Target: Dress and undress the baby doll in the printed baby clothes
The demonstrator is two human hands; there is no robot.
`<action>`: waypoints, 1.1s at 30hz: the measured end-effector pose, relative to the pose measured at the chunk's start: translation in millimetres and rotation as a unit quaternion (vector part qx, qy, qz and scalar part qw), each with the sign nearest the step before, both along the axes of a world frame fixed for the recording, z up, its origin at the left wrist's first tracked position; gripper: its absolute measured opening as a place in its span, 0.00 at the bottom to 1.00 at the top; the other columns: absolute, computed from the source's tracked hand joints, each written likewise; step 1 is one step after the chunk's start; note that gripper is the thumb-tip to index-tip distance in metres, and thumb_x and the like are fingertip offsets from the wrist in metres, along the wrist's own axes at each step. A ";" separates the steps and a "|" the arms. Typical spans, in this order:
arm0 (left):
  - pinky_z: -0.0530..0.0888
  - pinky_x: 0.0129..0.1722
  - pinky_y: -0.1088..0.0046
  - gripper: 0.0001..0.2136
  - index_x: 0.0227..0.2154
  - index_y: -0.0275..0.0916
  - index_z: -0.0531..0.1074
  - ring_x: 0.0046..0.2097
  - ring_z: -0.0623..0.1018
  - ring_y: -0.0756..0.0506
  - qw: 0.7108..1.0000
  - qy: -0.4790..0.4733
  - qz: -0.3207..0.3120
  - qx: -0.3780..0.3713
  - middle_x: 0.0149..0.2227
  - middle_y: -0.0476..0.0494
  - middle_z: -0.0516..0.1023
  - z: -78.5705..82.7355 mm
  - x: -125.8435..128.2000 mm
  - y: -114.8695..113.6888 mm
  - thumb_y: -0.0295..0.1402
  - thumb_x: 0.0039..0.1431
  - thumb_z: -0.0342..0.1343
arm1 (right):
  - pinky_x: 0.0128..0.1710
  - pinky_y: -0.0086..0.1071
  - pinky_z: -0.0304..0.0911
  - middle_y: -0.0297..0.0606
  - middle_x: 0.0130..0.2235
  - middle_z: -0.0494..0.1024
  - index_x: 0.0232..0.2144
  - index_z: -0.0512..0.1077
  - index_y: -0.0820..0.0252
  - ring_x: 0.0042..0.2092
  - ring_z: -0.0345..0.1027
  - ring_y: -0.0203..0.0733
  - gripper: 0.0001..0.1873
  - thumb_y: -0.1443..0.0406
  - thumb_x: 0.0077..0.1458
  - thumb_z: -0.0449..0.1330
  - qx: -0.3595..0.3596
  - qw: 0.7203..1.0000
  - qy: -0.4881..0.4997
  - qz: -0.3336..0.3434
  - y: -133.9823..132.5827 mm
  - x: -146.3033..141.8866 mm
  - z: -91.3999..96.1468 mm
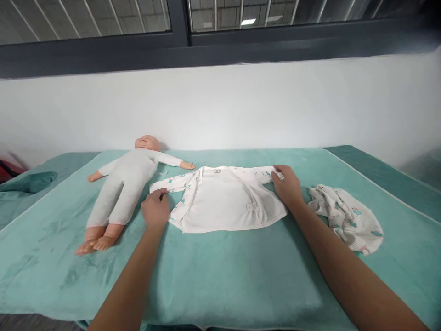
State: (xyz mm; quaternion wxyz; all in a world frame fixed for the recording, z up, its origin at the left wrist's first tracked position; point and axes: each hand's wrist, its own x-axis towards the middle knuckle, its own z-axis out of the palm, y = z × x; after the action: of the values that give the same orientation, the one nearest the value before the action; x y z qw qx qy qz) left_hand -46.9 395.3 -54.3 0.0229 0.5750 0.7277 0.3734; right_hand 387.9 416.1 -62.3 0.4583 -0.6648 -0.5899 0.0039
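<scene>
A white baby shirt with small printed figures on its sleeves lies spread open on the green cover, its neck label facing up. My left hand is closed at the left sleeve's cuff, pinching its lower edge. At the other cuff, my right hand has thumb and fingers closed around the sleeve end. Both sleeves are stretched out sideways. To the left a baby doll in a white body lies on its back, arms spread, one hand close to the left sleeve.
A crumpled printed baby garment lies right of my right forearm. The green cover drapes over the bed or table. Behind stand a white wall and a dark window frame. Something red shows at the far left edge.
</scene>
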 end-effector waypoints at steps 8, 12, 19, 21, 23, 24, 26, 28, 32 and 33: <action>0.71 0.53 0.62 0.15 0.39 0.39 0.78 0.47 0.77 0.41 0.996 -0.075 -0.045 0.027 0.43 0.42 0.81 7.2 5.1 -15.0 0.31 0.57 0.47 | 0.57 0.47 0.62 0.40 0.50 0.79 0.45 0.77 0.53 0.53 0.71 0.50 0.19 0.55 0.61 0.51 -0.117 0.979 -0.025 0.164 -57.7 -34.2 -7.4; 0.70 0.55 0.63 0.14 0.42 0.39 0.76 0.51 0.75 0.42 0.981 -0.059 -0.182 0.041 0.46 0.42 0.79 6.8 17.1 -46.7 0.33 0.59 0.48 | 0.57 0.47 0.63 0.42 0.50 0.79 0.45 0.76 0.55 0.53 0.71 0.50 0.18 0.58 0.61 0.51 -0.044 0.992 -0.037 0.111 -79.2 -35.7 -5.2; 0.68 0.55 0.58 0.24 0.50 0.42 0.72 0.56 0.70 0.40 0.958 0.100 -0.266 0.047 0.52 0.42 0.74 -10.9 30.7 -84.2 0.19 0.51 0.48 | 0.50 0.40 0.67 0.39 0.49 0.78 0.47 0.72 0.54 0.46 0.74 0.45 0.16 0.60 0.58 0.53 -0.106 0.979 0.045 0.169 -53.2 -131.0 22.3; 0.69 0.51 0.59 0.20 0.47 0.41 0.73 0.52 0.72 0.39 0.964 0.114 -0.235 0.051 0.49 0.41 0.76 -13.2 30.6 -83.3 0.19 0.53 0.48 | 0.53 0.41 0.65 0.42 0.55 0.75 0.53 0.68 0.56 0.49 0.72 0.45 0.23 0.60 0.55 0.56 -0.174 0.966 0.045 0.185 -25.0 -170.7 22.9; 0.70 0.46 0.60 0.14 0.43 0.41 0.74 0.47 0.74 0.39 0.970 0.113 -0.205 0.063 0.44 0.41 0.77 -13.8 29.1 -81.7 0.22 0.58 0.49 | 0.54 0.42 0.64 0.43 0.54 0.75 0.55 0.67 0.58 0.50 0.71 0.48 0.25 0.59 0.55 0.57 -0.196 0.961 0.047 0.189 3.5 -205.3 20.2; 0.70 0.44 0.61 0.12 0.41 0.41 0.74 0.45 0.74 0.40 0.973 0.104 -0.193 0.072 0.41 0.41 0.78 -13.7 28.1 -81.1 0.24 0.60 0.49 | 0.54 0.43 0.63 0.44 0.54 0.75 0.54 0.67 0.58 0.51 0.71 0.49 0.25 0.58 0.55 0.56 -0.202 0.960 0.049 0.187 15.9 -219.1 18.2; 0.70 0.42 0.63 0.09 0.39 0.41 0.74 0.42 0.75 0.41 0.979 0.064 -0.175 0.088 0.38 0.42 0.78 -12.7 26.3 -80.9 0.28 0.64 0.48 | 0.53 0.46 0.63 0.43 0.49 0.78 0.51 0.69 0.57 0.51 0.71 0.52 0.22 0.58 0.55 0.56 -0.206 0.960 0.057 0.180 35.1 -237.7 13.6; 0.71 0.42 0.64 0.09 0.39 0.41 0.74 0.42 0.76 0.42 0.983 0.006 -0.162 0.089 0.37 0.42 0.78 -11.1 25.2 -81.2 0.32 0.66 0.47 | 0.51 0.47 0.63 0.40 0.43 0.79 0.48 0.71 0.55 0.48 0.72 0.52 0.19 0.57 0.54 0.57 -0.208 0.959 0.075 0.180 47.3 -244.7 9.4; 0.72 0.40 0.67 0.09 0.38 0.42 0.73 0.38 0.77 0.44 0.983 -0.095 -0.136 0.076 0.37 0.45 0.79 -6.2 25.6 -81.4 0.35 0.66 0.48 | 0.46 0.42 0.65 0.35 0.36 0.79 0.46 0.72 0.55 0.41 0.73 0.47 0.20 0.57 0.50 0.60 -0.195 0.948 0.154 0.196 63.1 -237.3 6.8; 0.72 0.39 0.68 0.09 0.38 0.41 0.73 0.37 0.77 0.45 0.982 -0.112 -0.132 0.075 0.36 0.45 0.79 -4.9 25.8 -81.3 0.35 0.66 0.48 | 0.44 0.39 0.66 0.34 0.35 0.78 0.46 0.72 0.55 0.40 0.73 0.45 0.21 0.57 0.50 0.59 -0.188 0.944 0.182 0.200 66.8 -234.8 7.7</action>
State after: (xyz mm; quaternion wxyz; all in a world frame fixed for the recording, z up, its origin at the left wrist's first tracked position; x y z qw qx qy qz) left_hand -21.1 314.0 -59.2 0.1102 0.6204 0.6085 0.4824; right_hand 153.1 482.9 -54.5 0.4138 -0.5950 -0.6063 0.3273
